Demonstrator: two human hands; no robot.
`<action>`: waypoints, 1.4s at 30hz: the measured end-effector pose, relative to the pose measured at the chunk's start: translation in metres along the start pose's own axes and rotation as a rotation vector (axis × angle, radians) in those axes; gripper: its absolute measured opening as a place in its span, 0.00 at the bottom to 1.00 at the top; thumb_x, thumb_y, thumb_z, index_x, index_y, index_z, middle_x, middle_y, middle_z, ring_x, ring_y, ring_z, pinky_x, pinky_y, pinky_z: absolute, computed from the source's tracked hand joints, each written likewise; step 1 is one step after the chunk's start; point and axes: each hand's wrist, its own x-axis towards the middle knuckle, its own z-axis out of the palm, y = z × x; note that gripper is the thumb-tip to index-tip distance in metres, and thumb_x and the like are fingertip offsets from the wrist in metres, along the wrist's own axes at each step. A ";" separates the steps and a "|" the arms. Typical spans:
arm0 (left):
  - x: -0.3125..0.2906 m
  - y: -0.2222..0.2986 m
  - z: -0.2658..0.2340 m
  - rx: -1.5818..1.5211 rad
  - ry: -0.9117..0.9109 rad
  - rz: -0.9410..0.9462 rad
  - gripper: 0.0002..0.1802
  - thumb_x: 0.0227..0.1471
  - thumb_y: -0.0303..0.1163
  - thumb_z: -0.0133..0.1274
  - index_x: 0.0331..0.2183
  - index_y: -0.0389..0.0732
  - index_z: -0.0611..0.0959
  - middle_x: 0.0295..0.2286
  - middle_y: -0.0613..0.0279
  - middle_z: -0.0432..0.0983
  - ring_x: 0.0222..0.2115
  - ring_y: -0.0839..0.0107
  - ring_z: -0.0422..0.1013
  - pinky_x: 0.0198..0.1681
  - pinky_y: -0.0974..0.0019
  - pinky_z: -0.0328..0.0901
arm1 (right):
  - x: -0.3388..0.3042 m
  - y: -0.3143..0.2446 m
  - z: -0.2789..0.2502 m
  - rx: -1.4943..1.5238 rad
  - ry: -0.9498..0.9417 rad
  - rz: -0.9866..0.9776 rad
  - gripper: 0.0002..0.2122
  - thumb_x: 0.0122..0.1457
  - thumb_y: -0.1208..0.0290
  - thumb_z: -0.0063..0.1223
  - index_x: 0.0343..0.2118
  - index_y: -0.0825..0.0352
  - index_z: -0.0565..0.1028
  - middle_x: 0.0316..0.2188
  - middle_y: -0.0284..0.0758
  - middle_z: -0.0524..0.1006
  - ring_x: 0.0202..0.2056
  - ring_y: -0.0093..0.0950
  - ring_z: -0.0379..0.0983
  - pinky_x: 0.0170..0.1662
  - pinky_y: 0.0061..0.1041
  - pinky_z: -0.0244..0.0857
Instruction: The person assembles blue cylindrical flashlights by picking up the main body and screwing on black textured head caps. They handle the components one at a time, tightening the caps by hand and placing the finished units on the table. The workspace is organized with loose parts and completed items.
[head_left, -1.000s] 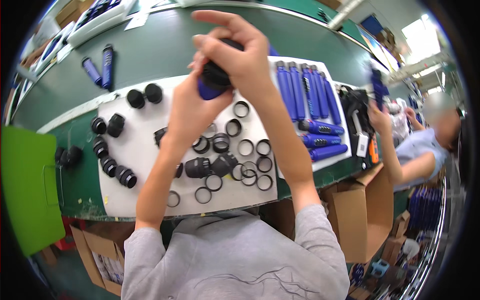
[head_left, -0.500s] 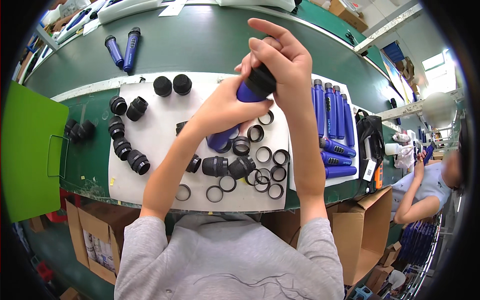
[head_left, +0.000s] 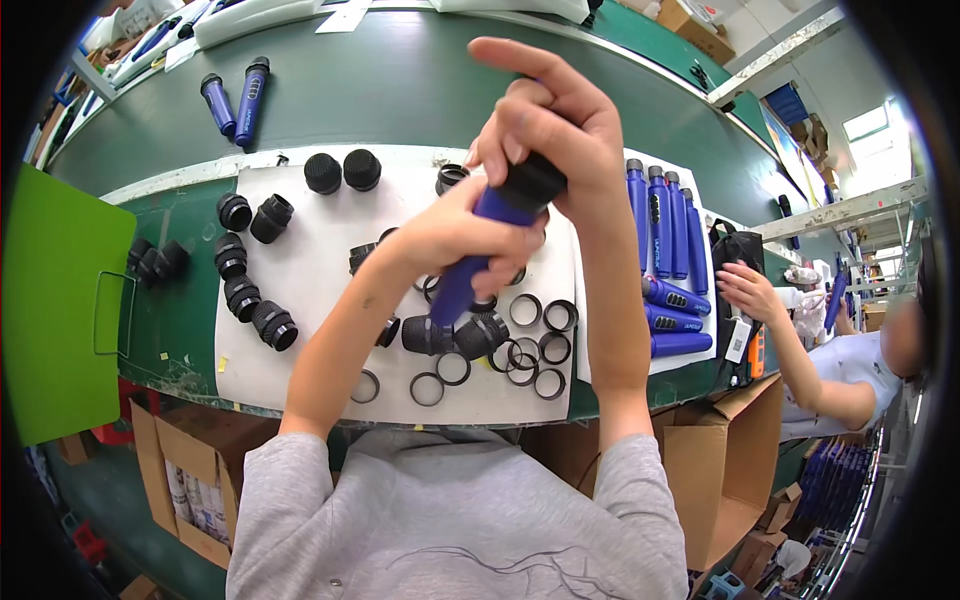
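Two hands meet on one blue tube, held up in the air above the white mat; the left hand is closed around the tube's middle, and the right hand is wrapped over the black cap at its upper end, index finger lifted and the other fingers curled on the cap. The tube's long axis runs on a slant, from low and left near the mat's front half up and to the right toward the mat's far edge; so the cap end lies nearest the right hand, and the bare lower end pokes out below the left fist, pointing down at the mat (whether the cap is fully seated I cannot tell, since fingers cover the joint). On the mat under the hands lie loose black rings and several black caps; along the mat's right edge a row of finished blue tubes lies side by side; beyond the mat's far left corner two more blue tubes rest on the green table. To the right of the mat another person's hand is at work on a dark bag, well apart from the held tube.
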 end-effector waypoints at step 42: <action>-0.002 0.012 0.010 0.476 0.341 0.102 0.16 0.45 0.31 0.64 0.34 0.34 0.77 0.22 0.62 0.76 0.19 0.77 0.72 0.26 0.70 0.67 | 0.000 0.004 -0.002 -0.073 0.126 -0.067 0.18 0.54 0.78 0.59 0.48 0.76 0.74 0.20 0.33 0.77 0.22 0.21 0.76 0.30 0.23 0.73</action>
